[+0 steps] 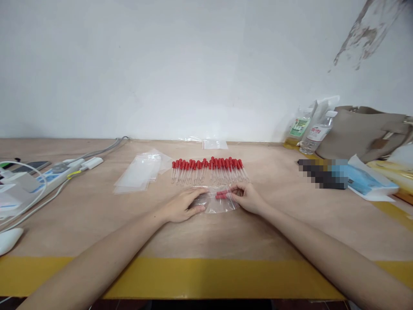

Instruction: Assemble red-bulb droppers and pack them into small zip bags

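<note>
A clear plastic bag (213, 207) lies on the table between my two hands. My left hand (182, 206) holds its left end, thumb at the near side and fingers at the far side. At the bag's right end, the fingers of my right hand (247, 197) are closed around a few red-bulbed droppers (221, 195). Their clear tubes point left, in or against the bag; the film's glare hides which. Just beyond my hands, many more droppers (226, 164) lie in two groups, red bulbs away from me and thin tubes towards me.
Flat clear bags (138, 172) lie in a stack to the left, with another bag (215, 144) by the wall. A power strip (48, 176) with cables is at far left, above a white mouse (9, 240). Bottles (318, 133), a handbag (361, 133) and a blue packet (364, 178) are at right.
</note>
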Demonstrator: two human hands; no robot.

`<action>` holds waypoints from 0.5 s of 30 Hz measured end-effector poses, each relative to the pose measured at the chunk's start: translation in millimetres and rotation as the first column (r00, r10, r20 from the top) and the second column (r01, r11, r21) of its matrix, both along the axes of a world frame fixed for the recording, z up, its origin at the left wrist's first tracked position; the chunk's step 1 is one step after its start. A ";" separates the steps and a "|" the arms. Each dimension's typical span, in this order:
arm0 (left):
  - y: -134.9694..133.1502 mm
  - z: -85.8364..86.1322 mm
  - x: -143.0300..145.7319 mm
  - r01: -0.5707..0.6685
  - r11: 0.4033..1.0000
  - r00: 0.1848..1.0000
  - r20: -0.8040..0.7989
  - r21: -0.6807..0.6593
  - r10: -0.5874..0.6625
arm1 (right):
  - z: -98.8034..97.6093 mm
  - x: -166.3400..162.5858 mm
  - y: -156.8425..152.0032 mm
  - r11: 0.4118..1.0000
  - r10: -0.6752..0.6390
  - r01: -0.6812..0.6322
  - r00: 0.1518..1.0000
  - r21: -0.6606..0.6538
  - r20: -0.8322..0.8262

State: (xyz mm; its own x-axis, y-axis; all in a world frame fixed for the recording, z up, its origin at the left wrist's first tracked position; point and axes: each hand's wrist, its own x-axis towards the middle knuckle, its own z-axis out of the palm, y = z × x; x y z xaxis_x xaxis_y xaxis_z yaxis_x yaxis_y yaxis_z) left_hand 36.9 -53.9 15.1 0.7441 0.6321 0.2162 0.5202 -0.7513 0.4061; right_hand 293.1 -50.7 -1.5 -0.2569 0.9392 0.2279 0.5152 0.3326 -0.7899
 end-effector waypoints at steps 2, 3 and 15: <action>0.1 -0.3 0.0 0.007 1.000 1.000 0.011 0.006 -0.007 | 1.6 -1.9 -2.7 0.997 0.071 -0.072 0.997 0.040 0.007; 0.3 -0.6 -0.1 0.011 1.000 1.000 0.014 0.010 -0.011 | 2.3 -2.0 -3.4 0.992 0.111 -0.111 0.994 0.059 0.006; 4.3 -4.0 -2.3 0.034 0.999 0.999 -0.008 -0.001 -0.034 | 9.7 35.4 84.1 0.864 -0.491 0.476 0.868 0.163 0.067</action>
State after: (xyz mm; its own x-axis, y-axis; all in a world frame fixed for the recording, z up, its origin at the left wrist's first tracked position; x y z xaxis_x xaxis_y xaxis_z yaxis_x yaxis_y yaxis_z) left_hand 34.6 -49.6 11.2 0.7671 0.6061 0.2101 0.4971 -0.7687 0.4025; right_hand 328.5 33.4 8.1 0.1928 0.9128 0.3601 0.7151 0.1206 -0.6886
